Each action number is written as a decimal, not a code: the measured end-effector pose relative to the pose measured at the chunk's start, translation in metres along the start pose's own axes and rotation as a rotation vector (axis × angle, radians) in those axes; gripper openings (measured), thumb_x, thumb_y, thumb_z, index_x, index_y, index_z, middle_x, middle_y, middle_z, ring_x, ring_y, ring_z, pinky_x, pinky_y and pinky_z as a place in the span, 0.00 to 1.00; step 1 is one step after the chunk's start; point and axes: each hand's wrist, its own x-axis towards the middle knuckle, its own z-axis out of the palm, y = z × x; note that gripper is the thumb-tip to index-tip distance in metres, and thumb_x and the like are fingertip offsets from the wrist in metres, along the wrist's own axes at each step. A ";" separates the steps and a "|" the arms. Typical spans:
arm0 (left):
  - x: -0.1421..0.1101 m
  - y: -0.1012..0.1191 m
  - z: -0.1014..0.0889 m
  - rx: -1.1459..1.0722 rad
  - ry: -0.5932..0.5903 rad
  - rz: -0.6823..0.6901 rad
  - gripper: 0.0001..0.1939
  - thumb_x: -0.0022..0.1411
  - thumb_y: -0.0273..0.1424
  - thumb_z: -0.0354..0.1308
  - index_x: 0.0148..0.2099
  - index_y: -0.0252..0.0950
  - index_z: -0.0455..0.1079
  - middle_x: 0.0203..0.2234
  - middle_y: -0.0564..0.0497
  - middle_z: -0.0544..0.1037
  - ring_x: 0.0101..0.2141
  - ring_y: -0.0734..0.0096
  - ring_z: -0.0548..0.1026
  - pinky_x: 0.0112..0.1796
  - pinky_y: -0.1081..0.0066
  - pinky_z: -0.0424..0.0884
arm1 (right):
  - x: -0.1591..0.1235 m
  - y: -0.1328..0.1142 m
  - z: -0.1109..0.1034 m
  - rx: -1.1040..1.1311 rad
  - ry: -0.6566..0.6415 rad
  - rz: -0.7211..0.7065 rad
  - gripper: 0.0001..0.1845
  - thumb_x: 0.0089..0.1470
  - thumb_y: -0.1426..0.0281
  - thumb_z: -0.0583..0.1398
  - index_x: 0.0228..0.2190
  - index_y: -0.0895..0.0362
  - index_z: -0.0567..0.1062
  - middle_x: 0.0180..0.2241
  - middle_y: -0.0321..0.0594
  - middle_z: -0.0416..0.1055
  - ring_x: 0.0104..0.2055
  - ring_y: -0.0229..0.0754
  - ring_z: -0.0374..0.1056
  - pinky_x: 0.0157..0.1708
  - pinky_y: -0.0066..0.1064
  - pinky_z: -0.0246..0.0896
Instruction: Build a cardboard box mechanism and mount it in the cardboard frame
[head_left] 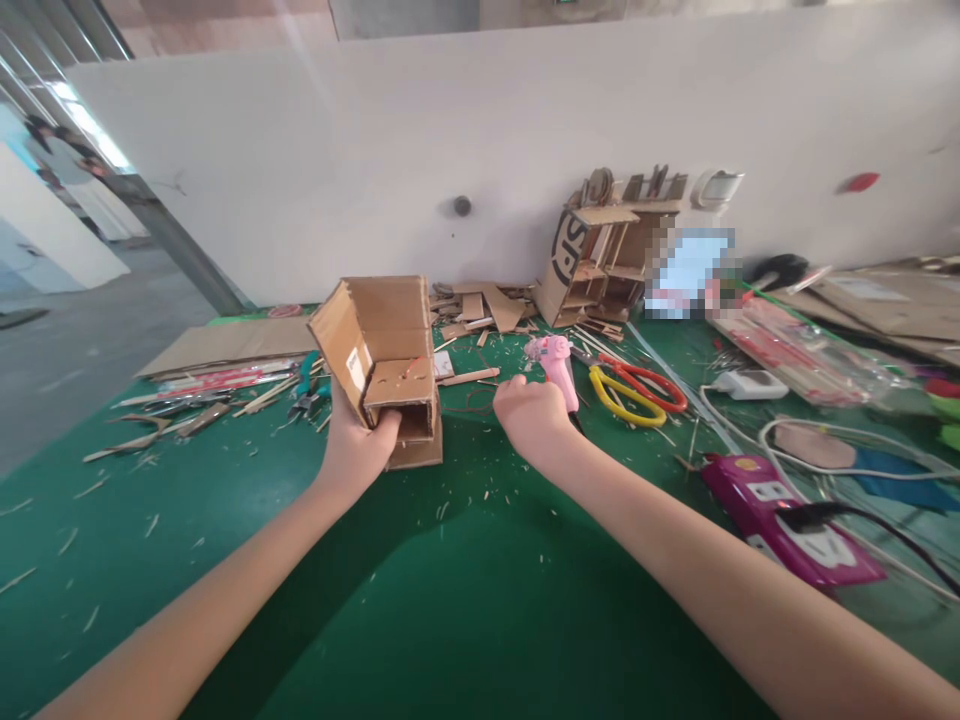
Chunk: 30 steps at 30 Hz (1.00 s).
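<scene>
My left hand (360, 445) grips a small cardboard model (397, 380) from its lower left side, the thumb at an opening in its front. The model has tall back and side panels, a flat ledge with small holes, and a hollow below. My right hand (534, 412) is closed just in front of a pink glue gun (553, 352). Whatever its fingers hold, if anything, is hidden. Part of the gun's handle shows behind the hand. A thin dark strand and a wooden stick (469, 377) lie between the two hands.
Yellow-and-orange-handled scissors (626, 395) lie right of the glue gun. Farther right is a purple power strip (787, 520) with cords. A cardboard shelf (592, 260) stands by the wall. Cardboard scraps (495, 305) lie behind; pliers (306, 388) and sticks lie left.
</scene>
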 end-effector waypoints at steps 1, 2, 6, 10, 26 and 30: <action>0.000 0.000 0.000 -0.002 0.002 0.001 0.35 0.51 0.22 0.59 0.62 0.38 0.59 0.53 0.42 0.74 0.53 0.56 0.74 0.57 0.56 0.69 | 0.000 -0.001 0.000 -0.009 -0.004 0.018 0.24 0.56 0.79 0.56 0.55 0.69 0.69 0.47 0.70 0.70 0.46 0.59 0.75 0.38 0.47 0.70; 0.000 0.000 0.000 -0.007 0.002 0.002 0.35 0.51 0.23 0.59 0.62 0.37 0.59 0.53 0.42 0.74 0.53 0.55 0.74 0.57 0.55 0.69 | 0.000 -0.001 -0.001 -0.022 -0.004 0.034 0.23 0.55 0.79 0.56 0.54 0.69 0.70 0.47 0.69 0.70 0.45 0.58 0.75 0.38 0.45 0.70; 0.000 -0.002 0.000 -0.036 -0.011 0.014 0.33 0.54 0.25 0.57 0.63 0.37 0.59 0.54 0.41 0.73 0.55 0.54 0.72 0.60 0.52 0.66 | -0.005 -0.001 -0.004 -0.051 -0.005 0.059 0.23 0.54 0.83 0.55 0.52 0.69 0.72 0.48 0.66 0.71 0.44 0.55 0.75 0.38 0.41 0.69; 0.000 -0.003 0.001 -0.038 -0.008 0.006 0.33 0.54 0.26 0.58 0.63 0.37 0.58 0.54 0.42 0.72 0.55 0.54 0.71 0.60 0.53 0.64 | -0.017 0.004 -0.015 -0.055 -0.038 0.065 0.23 0.50 0.85 0.55 0.49 0.71 0.73 0.42 0.63 0.75 0.42 0.56 0.76 0.36 0.42 0.68; -0.003 0.005 0.012 -0.011 0.028 0.037 0.28 0.54 0.27 0.58 0.58 0.36 0.63 0.50 0.41 0.75 0.53 0.55 0.74 0.56 0.56 0.69 | -0.041 0.019 -0.013 0.471 0.236 -0.171 0.32 0.63 0.56 0.52 0.62 0.60 0.57 0.57 0.56 0.67 0.57 0.56 0.66 0.50 0.46 0.65; -0.005 0.017 0.024 -0.099 -0.032 0.051 0.27 0.53 0.25 0.57 0.56 0.38 0.62 0.52 0.42 0.74 0.53 0.55 0.74 0.56 0.53 0.70 | -0.049 0.005 -0.005 0.849 0.316 -0.355 0.45 0.57 0.57 0.60 0.67 0.55 0.46 0.66 0.53 0.54 0.62 0.53 0.61 0.54 0.43 0.65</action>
